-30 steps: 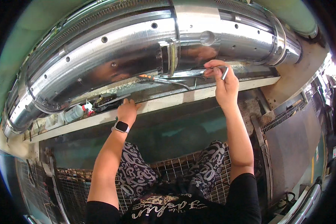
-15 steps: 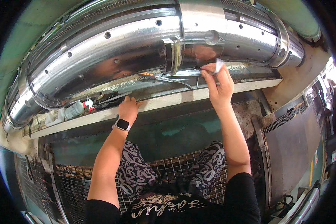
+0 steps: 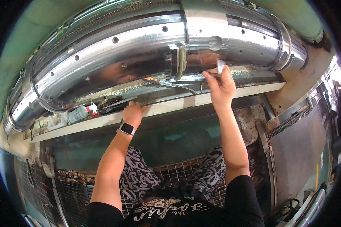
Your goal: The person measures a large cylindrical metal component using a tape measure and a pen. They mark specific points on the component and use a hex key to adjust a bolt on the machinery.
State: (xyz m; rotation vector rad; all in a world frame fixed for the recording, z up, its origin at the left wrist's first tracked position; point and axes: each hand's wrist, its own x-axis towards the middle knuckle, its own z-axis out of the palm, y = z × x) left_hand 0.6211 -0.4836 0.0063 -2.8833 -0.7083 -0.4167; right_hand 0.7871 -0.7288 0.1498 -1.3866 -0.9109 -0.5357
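Note:
My right hand (image 3: 221,84) is raised beside the underside of the large metal cylinder (image 3: 136,36). Its fingers are closed on a small white sheet (image 3: 221,66) that sticks up between them; whether it is paper or film I cannot tell. My left hand (image 3: 133,113), with a watch on the wrist, rests on the pale front rail (image 3: 170,105). Its thumb lies apart along the rail, and the fingers reach over its edge near a long flat metal strip (image 3: 119,102). I see nothing held in it.
In the trough behind the rail lie an orange-and-black handled tool (image 3: 151,80) and a silver tool (image 3: 189,78). A spray bottle (image 3: 78,114) with a red-and-white head lies at the left. Metal grating (image 3: 75,185) is below, and a grey plate (image 3: 297,147) stands at the right.
The view has shifted slightly. My right hand keeps the white sheet at nearly the same spot by the cylinder, and my left hand stays on the rail.

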